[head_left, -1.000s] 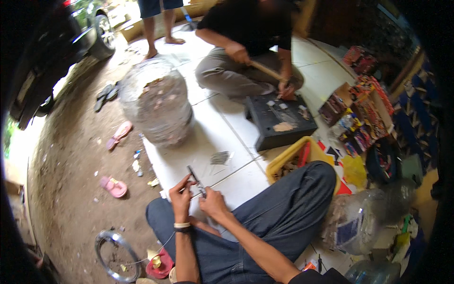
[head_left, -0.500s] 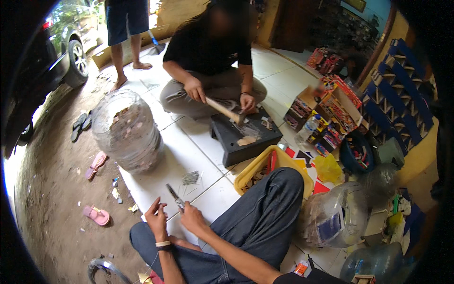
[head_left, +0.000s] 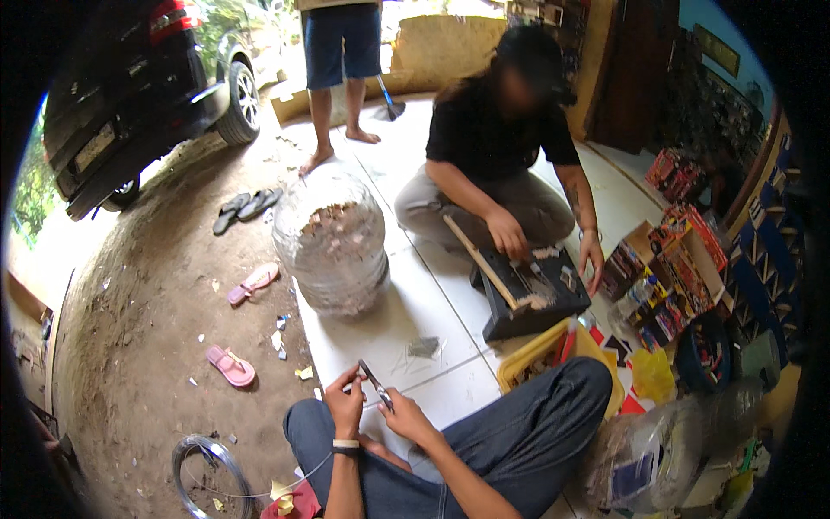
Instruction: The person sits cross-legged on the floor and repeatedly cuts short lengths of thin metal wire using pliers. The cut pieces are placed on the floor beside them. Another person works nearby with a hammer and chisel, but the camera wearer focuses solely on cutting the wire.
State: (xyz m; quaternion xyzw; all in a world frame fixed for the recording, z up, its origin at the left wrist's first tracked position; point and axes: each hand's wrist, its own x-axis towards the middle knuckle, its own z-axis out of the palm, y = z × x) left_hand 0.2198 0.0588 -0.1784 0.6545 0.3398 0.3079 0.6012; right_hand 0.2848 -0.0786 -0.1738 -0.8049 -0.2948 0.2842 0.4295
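Note:
My right hand [head_left: 410, 419] is closed around a slim dark and silver hand tool [head_left: 373, 381], whose exact kind I cannot make out. Its far end points up and left, beside the fingertips of my left hand [head_left: 345, 401]. Those fingers are pinched together near the tool's tip; anything between them is too small to see. From a wire coil [head_left: 177, 474] on the ground, a thin wire [head_left: 294, 487] runs up to my left wrist. A small heap of short thin wire pieces [head_left: 423, 348] lies on the white tiles beyond my hands.
A person sits opposite at a black low stool [head_left: 506, 322] bearing a wooden-handled hammer [head_left: 481, 262] and scraps. A yellow basin [head_left: 510, 363] stands by my knee, a big clear plastic container [head_left: 333, 285] to the left. Boxes crowd the right; another person stands behind.
My view has swung left, shifting the scene rightward. My left fingers have closed and come up to the tool's tip. The co-worker has let go of the hammer, now resting on the stool.

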